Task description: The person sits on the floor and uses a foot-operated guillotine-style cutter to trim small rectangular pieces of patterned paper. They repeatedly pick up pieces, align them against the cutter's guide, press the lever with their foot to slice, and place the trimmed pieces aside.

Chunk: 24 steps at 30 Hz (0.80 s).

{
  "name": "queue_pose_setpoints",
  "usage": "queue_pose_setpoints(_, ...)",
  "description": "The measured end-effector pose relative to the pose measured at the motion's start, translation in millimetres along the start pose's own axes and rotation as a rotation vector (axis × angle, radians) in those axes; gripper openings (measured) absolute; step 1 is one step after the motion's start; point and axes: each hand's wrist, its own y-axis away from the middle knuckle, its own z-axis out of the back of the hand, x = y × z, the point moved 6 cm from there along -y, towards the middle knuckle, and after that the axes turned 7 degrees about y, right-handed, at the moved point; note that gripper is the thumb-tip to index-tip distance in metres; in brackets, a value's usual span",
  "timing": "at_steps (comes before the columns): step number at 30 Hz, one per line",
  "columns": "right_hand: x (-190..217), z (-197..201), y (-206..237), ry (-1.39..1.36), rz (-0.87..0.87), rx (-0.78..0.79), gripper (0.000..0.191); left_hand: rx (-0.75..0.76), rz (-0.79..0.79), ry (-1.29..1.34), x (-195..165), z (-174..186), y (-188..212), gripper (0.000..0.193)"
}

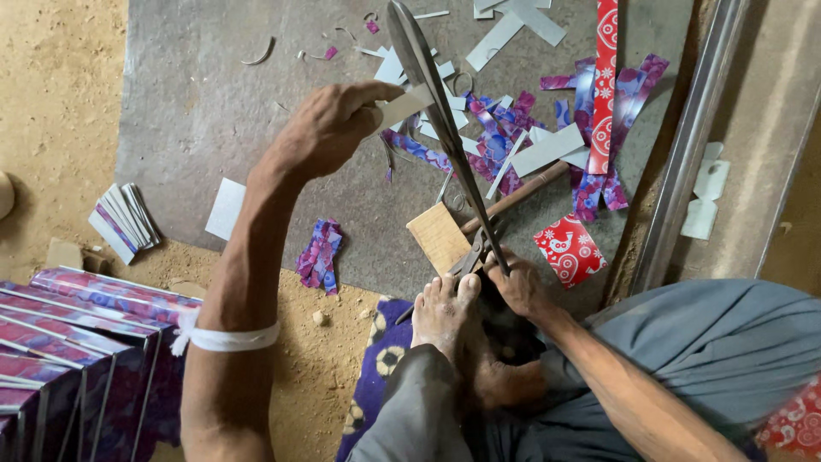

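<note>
My left hand (329,128) pinches a small pale strip of sheet metal (400,107) and holds it against the blades of large metal shears (440,120). The shears' long blades rise up toward the camera from a pivot near a small wooden block (438,236). My right hand (516,287) grips the shears' handle low down, beside my bare foot (443,312), which presses on the lower handle. A white band is tied around my left forearm.
A grey mat (197,103) covers the sandy ground, littered with white, red and blue-purple patterned offcuts (513,137). A small stack of cut pieces (124,221) lies at left, patterned boxes (77,342) at lower left, and a metal rail (688,145) at right.
</note>
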Motion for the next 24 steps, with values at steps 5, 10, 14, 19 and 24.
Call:
queue_pose_setpoints(5, 20, 35, -12, -0.065, 0.112, 0.055, 0.047, -0.219, 0.118, 0.472, 46, -27, 63, 0.020)
queue_pose_setpoints(10, 18, 70, -54, -0.029, 0.030, -0.109, 0.049, -0.464, 0.313, 0.961, 97, -103, 152, 0.023)
queue_pose_setpoints(14, 38, 90, -94, 0.361, 0.273, -0.210, 0.055, -0.480, 0.696, 0.490, 141, -139, 211, 0.039)
queue_pose_setpoints(19, 53, 83, -145, 0.711, 0.522, 0.000, 0.074, -0.408, 0.674, -0.193, 163, -148, 231, 0.050)
queue_pose_setpoints(24, 55, 77, -186, 0.836, 0.605, 0.126, 0.053, -0.469, 0.466, -0.275, 160, -144, 231, 0.049)
